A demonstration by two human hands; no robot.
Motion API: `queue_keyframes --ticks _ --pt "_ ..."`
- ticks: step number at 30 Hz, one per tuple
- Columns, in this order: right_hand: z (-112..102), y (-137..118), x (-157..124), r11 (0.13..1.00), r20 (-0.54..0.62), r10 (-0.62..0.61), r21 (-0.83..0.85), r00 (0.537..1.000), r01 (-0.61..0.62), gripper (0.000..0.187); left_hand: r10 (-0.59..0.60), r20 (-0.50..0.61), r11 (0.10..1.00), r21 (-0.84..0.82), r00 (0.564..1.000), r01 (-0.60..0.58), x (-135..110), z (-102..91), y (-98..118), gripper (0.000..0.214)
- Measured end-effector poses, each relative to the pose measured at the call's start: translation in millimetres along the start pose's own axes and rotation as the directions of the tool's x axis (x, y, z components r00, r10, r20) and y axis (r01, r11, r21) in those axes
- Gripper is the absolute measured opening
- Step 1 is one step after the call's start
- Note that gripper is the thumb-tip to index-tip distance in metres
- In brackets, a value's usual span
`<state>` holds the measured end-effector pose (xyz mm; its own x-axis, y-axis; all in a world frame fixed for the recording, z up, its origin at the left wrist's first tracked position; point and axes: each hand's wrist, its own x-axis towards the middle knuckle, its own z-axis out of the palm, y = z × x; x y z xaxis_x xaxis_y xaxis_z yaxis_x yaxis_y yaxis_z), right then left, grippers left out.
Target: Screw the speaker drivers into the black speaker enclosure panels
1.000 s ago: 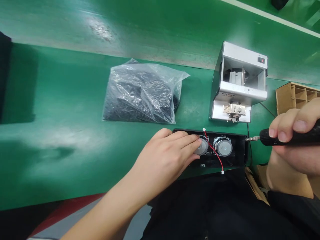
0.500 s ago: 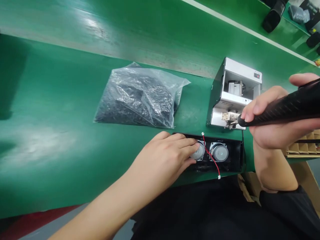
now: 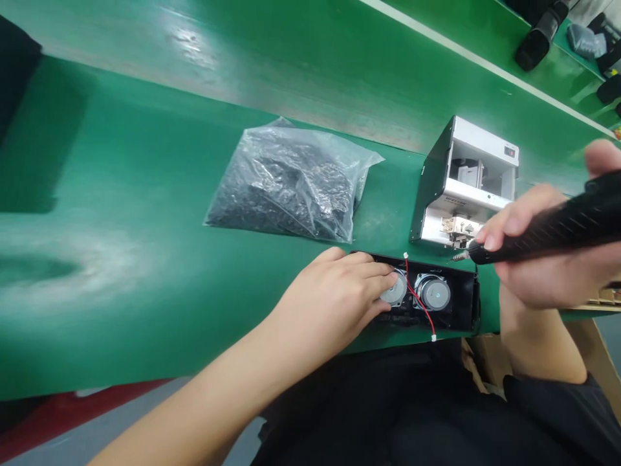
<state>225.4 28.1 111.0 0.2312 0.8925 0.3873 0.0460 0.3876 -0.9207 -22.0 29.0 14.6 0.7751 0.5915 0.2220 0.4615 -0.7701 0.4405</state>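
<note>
My left hand [image 3: 342, 285] is closed over the left end of a black speaker housing [image 3: 463, 301], its fingertips against a round grey speaker [image 3: 398, 290] and partly hiding it. A second speaker [image 3: 435, 294] sits uncovered to the right in the same housing. Across the housing, between the two speakers, lies a red wire [image 3: 421, 304] with a white connector at each end. My right hand [image 3: 538, 259] grips a black electric screwdriver [image 3: 557, 223]. Its bit points left, above the housing's upper right part and just in front of the screw feeder [image 3: 439, 223].
A clear plastic bag [image 3: 295, 184] of dark contents lies on the green table [image 3: 145, 278], left of the screw feeder. Black items [image 3: 541, 39] stand at the far upper right. Cardboard [image 3: 490, 362] shows below the table edge at right.
The screwdriver bit has moved away from the screw feeder's outlet, down toward the housing. My left hand stays on the housing. The whole view has shifted slightly.
</note>
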Motion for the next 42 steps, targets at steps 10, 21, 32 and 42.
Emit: queue_keyframes --ticks 10,21,32,42 --pt "10 0 -22 0.970 0.169 0.113 0.196 0.979 -0.146 0.049 -0.016 0.026 0.999 -0.034 1.000 0.017 0 -0.6 -2 0.015" --pt "36 38 -28 0.984 0.162 0.078 0.144 0.984 -0.102 0.057 -0.021 0.005 0.999 -0.049 1.000 0.021 -2 3.3 -4 0.020" --pt "33 35 -22 0.976 0.209 0.148 0.129 0.967 -0.177 0.057 -0.030 -0.022 0.999 -0.039 0.999 0.029 -3 4.8 -1 0.023" --pt "35 62 -30 0.982 0.190 -0.016 0.188 0.982 -0.020 0.071 -0.055 0.096 0.998 -0.012 0.994 0.056 4 2.1 -3 0.021"
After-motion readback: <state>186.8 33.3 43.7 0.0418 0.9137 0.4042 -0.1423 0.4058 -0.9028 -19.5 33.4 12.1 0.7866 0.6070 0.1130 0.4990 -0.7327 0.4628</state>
